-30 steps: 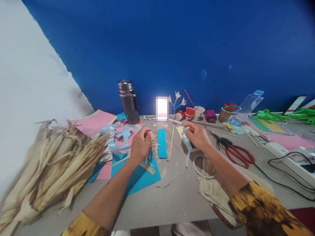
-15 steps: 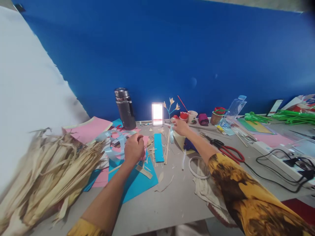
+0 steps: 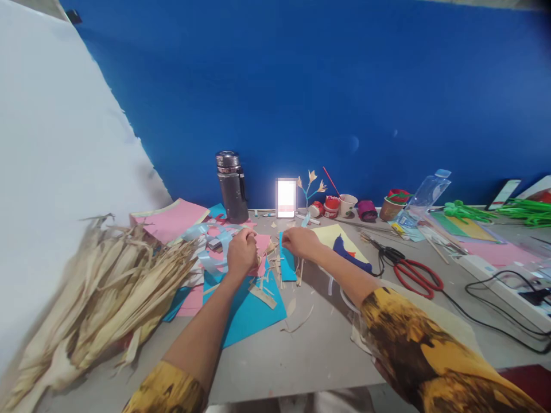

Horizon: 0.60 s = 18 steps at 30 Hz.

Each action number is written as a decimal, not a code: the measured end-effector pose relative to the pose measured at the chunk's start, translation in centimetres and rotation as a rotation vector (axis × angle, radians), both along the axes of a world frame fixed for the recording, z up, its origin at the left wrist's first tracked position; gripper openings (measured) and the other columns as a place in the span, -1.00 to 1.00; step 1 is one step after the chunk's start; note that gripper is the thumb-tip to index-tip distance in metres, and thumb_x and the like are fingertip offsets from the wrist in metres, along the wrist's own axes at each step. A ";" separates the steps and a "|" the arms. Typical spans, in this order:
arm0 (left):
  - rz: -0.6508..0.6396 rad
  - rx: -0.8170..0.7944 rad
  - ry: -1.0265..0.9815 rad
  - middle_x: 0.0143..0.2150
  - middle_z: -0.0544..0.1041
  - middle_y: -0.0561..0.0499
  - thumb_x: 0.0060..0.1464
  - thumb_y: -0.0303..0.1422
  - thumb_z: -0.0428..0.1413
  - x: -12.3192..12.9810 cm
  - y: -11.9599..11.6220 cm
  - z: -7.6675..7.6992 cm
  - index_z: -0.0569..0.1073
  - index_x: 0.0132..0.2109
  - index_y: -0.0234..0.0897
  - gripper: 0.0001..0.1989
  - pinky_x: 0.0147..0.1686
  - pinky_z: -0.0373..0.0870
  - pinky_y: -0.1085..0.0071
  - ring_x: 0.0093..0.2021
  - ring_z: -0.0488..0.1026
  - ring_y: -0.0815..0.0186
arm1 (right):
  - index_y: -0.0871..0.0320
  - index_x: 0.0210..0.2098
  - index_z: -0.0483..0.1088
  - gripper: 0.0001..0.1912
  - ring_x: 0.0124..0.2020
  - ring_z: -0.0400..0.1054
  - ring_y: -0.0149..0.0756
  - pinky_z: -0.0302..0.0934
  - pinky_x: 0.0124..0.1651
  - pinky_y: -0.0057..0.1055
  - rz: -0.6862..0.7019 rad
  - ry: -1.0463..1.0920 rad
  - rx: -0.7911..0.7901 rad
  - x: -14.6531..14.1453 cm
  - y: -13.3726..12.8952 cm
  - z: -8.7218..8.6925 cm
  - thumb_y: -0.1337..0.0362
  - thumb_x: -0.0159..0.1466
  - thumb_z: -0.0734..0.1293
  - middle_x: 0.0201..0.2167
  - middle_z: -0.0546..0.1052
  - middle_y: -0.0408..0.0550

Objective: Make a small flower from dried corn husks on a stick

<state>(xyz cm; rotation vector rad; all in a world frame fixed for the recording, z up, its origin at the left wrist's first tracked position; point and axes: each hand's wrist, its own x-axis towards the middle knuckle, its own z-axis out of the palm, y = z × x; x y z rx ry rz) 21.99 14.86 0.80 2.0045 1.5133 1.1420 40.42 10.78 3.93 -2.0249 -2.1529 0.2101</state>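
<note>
My left hand (image 3: pixel 241 252) is closed beside a loose tangle of light blue ribbon (image 3: pixel 210 261) and pink paper; whatever its fingers hold is hidden. My right hand (image 3: pixel 302 243) has its fingers drawn together over a narrow blue paper strip (image 3: pixel 288 267), and I cannot make out anything in them. Between the hands lie scraps of dried husk (image 3: pixel 275 261). A larger blue sheet (image 3: pixel 253 321) is under my left wrist. Behind my right hand stands a stem with husk flowers (image 3: pixel 311 182), and a short light blue ribbon piece (image 3: pixel 306 219) is near its base.
Dried corn husks (image 3: pixel 94 292) are heaped at left. A dark thermos (image 3: pixel 232 192) and a bright screen (image 3: pixel 286 198) stand by the blue wall. To the right are a blue glue gun (image 3: pixel 349 255), red-handled scissors (image 3: pixel 415 278), a plastic bottle (image 3: pixel 426 198) and a power strip (image 3: pixel 499 287) with cables.
My right hand has drawn back toward me, from near the flower stem to the blue strip, closer to my left hand. The view has turned slightly left. My left hand stays closed.
</note>
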 end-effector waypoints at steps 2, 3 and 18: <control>0.021 0.020 -0.019 -0.37 0.55 -0.03 0.12 -0.39 -0.10 -0.1 0.0 0.2 0.47 -0.28 -0.22 -0.76 -0.26 0.29 0.36 -0.29 0.47 0.21 | 0.09 -0.21 0.57 -0.80 -0.10 0.45 -0.02 0.29 -0.15 -0.23 0.012 -0.005 0.010 -0.6 1.0 0.1 0.32 0.24 0.30 -0.14 0.58 0.08; 0.038 0.030 -0.032 -0.36 0.55 -0.04 0.12 -0.39 -0.10 -0.2 0.1 0.3 0.47 -0.29 -0.23 -0.76 -0.25 0.29 0.35 -0.28 0.46 0.20 | 0.10 -0.20 0.57 -0.80 -0.10 0.44 -0.02 0.29 -0.15 -0.23 0.019 -0.005 0.013 -0.9 1.3 0.2 0.33 0.24 0.31 -0.14 0.58 0.08; 0.021 -0.026 -0.289 -0.58 0.35 0.11 0.06 -0.41 -0.11 -0.4 0.0 0.9 0.27 -0.48 -0.20 -0.82 -0.42 0.25 0.43 -0.51 0.33 0.34 | 0.09 -0.27 0.55 -0.75 -0.21 0.46 -0.16 0.16 -0.27 -0.39 -0.270 -0.061 -0.006 5.3 -3.6 1.3 0.18 0.27 0.24 -0.27 0.60 0.01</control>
